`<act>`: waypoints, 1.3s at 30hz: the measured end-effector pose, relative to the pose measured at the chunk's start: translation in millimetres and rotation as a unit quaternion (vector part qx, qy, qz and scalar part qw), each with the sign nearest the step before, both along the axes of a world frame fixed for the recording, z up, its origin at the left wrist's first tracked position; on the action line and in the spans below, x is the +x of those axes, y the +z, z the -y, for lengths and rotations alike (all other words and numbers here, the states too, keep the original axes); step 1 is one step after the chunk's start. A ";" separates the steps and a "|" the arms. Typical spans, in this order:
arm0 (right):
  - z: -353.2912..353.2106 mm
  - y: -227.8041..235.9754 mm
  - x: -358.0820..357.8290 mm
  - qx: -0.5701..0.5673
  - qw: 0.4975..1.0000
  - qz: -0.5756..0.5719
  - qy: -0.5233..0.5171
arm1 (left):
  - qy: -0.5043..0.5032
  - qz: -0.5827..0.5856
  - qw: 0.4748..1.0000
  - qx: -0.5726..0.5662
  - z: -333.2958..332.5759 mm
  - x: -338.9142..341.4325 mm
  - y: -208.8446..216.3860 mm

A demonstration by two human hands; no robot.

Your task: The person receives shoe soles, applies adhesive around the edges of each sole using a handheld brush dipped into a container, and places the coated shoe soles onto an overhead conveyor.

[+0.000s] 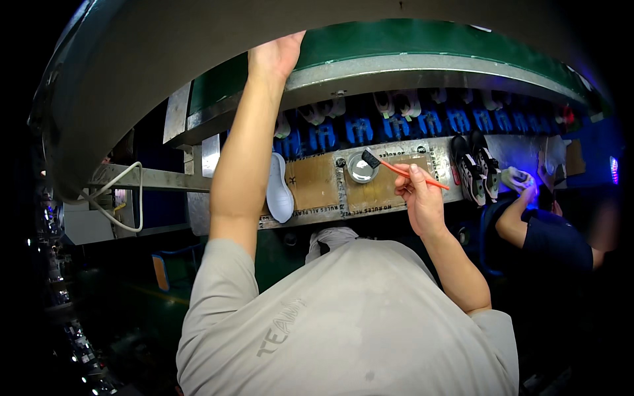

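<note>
My right hand (421,201) pinches the red handle of a brush (413,175). The brush's dark bristle head lies over a small round bowl (360,169) at the bench's middle; I cannot tell if it touches the rim. My left hand (277,58) is stretched far forward over a green conveyor belt (376,41). Its fingers disappear behind the overhead panel, so what they touch is hidden. Below my left forearm, a white shoe sole (279,191) lies lengthwise on the left part of the workbench (343,198), beside brown cardboard pieces.
An overhead panel (198,39) curves across the top. Behind the bench, blue racks (360,131) hold pale shoes. A pair of dark shoes (475,170) stands to the right, near a co-worker's hand (527,187) under blue light. A metal bar (168,178) and white cable are at left.
</note>
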State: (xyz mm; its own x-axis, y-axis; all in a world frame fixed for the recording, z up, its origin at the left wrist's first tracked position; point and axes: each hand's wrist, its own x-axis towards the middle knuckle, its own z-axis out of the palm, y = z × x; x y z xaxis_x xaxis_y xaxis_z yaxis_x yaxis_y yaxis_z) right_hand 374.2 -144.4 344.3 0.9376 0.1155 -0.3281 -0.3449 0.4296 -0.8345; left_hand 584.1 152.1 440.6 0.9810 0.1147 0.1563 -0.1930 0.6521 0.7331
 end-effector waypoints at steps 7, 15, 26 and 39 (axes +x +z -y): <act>12.0 -45.9 1.1 -0.077 0.996 -0.033 0.042 | 0.010 -0.043 0.984 0.173 -29.3 -96.0 -55.3; 4.0 -78.5 33.9 -0.345 0.913 0.115 0.186 | 0.010 -0.358 0.501 0.788 -111.2 -217.7 -274.4; -32.5 -127.4 66.0 -0.572 0.732 0.203 0.308 | 0.067 -0.466 0.644 0.603 -134.1 -241.7 -337.6; -14.0 -112.6 48.2 -0.506 0.782 0.331 0.151 | -0.039 -0.164 0.981 -0.098 -60.3 -284.8 -189.6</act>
